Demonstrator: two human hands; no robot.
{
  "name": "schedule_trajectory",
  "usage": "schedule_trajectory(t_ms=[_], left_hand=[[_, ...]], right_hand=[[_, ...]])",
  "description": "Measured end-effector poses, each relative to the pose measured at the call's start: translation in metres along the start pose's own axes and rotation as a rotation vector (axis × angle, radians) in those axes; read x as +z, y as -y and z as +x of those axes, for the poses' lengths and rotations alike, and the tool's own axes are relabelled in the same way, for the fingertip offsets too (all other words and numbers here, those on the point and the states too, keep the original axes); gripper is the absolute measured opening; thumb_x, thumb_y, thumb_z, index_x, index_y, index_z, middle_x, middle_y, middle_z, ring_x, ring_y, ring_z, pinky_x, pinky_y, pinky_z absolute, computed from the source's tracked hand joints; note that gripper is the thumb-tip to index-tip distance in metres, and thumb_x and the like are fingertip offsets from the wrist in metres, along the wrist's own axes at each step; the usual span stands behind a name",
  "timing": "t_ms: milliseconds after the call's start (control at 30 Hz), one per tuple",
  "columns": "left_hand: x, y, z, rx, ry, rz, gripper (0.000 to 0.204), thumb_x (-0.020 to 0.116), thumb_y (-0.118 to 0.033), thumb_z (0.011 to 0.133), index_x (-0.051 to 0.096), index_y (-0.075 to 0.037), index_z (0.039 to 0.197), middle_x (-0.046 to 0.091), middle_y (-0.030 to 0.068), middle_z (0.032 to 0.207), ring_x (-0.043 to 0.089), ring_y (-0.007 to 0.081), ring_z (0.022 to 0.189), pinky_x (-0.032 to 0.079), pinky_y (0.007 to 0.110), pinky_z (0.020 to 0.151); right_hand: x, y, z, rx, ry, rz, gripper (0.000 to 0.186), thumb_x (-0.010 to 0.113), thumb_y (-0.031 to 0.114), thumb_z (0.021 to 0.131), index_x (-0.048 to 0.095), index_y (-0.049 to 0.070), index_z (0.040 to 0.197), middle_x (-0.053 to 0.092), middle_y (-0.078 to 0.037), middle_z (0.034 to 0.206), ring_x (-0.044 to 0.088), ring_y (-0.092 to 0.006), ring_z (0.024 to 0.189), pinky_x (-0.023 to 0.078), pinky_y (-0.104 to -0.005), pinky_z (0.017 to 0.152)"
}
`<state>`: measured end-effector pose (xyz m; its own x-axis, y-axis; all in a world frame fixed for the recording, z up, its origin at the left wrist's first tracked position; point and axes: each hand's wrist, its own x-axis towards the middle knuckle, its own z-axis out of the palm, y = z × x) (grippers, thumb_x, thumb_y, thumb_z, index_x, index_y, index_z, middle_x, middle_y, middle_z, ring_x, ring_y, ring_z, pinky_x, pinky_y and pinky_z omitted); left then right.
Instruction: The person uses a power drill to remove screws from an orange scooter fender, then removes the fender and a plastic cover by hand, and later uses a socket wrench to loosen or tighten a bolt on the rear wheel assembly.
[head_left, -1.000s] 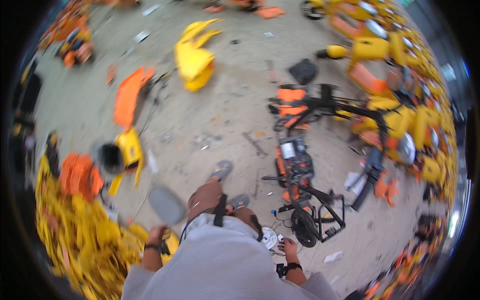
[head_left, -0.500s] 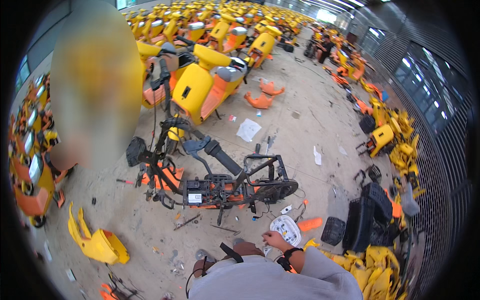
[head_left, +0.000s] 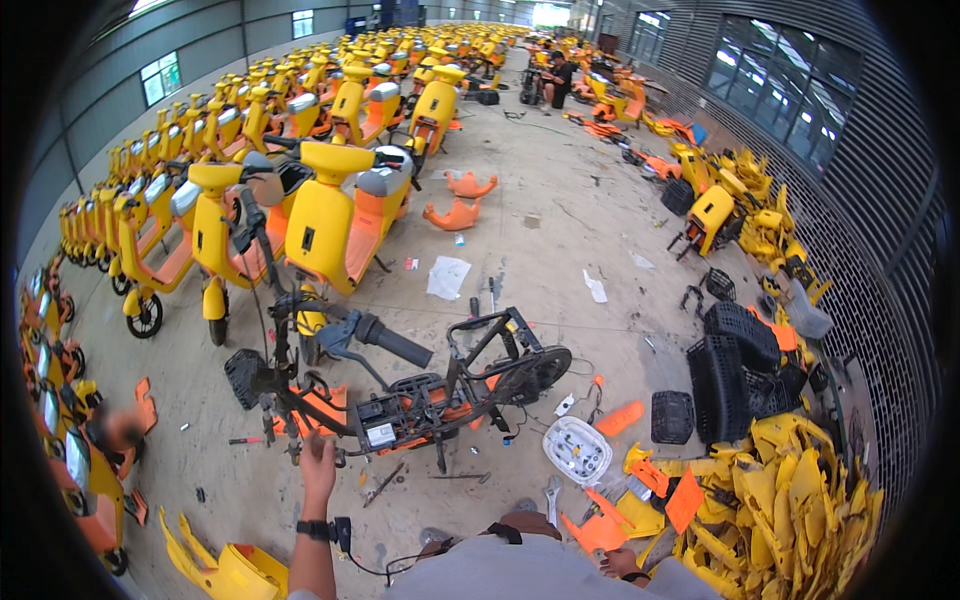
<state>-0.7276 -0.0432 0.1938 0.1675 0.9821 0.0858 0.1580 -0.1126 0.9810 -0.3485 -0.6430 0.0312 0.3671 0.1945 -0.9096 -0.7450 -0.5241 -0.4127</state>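
A stripped black scooter frame (head_left: pixel 440 400) stands on the floor before me, its wheel at the right and its fork end at the left. My left hand (head_left: pixel 317 460) reaches up to that fork end, fingers closed against it. Low at the right, my right hand (head_left: pixel 620 563) is beside an orange panel (head_left: pixel 600 525) and yellow panel pieces. Its fingers are partly hidden, and I cannot tell whether it grips anything. A silver wrench (head_left: pixel 552 497) shows near my feet. A white tray (head_left: pixel 578 450) with small parts sits right of the frame.
Rows of yellow scooters (head_left: pixel 320 215) fill the left and far side. A heap of yellow panels (head_left: pixel 780 500) and black baskets (head_left: pixel 720 385) line the right. A yellow shell (head_left: pixel 230 570) lies at lower left. A person (head_left: pixel 558 80) crouches far back.
My left arm has come into view, its hand at the fork end. My right hand has moved from near the white tray down to the orange panel. The view has shifted.
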Motion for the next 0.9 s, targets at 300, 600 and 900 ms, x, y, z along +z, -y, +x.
schedule_trajectory(t_ms=[300,600,900], left_hand=[[0.167,-0.192,0.068,0.831,-0.046,0.501,0.037,0.048,-0.006,0.087,0.044,0.0,0.123,0.038,0.0179,0.133,0.036,0.0321,0.123,0.027,0.04,0.102],[0.187,-0.163,0.059,0.981,0.126,1.051,0.059,0.047,-0.004,0.071,0.04,-0.006,0.129,0.038,0.0086,0.137,0.021,0.0305,0.133,0.017,0.045,0.104],[0.171,-0.184,0.062,0.979,0.476,1.104,0.076,0.063,-0.014,0.063,0.034,-0.006,0.134,0.035,0.0105,0.138,0.022,0.0289,0.132,0.01,0.047,0.108]], right_hand=[[-0.015,-0.064,-0.001,-0.17,-0.227,0.205,0.026,0.053,0.019,0.082,0.056,-0.002,0.097,0.062,-0.016,0.077,0.061,-0.0252,0.059,0.05,-0.0365,0.051],[0.017,-0.128,-0.026,0.113,-0.424,0.432,0.024,0.053,0.016,0.082,0.057,-0.001,0.098,0.062,-0.015,0.074,0.06,-0.0232,0.051,0.048,-0.0337,0.043],[0.097,-0.144,-0.033,0.112,-0.458,0.701,0.027,0.056,0.019,0.082,0.056,0.0,0.101,0.063,-0.015,0.08,0.062,-0.0232,0.058,0.051,-0.0328,0.049]])
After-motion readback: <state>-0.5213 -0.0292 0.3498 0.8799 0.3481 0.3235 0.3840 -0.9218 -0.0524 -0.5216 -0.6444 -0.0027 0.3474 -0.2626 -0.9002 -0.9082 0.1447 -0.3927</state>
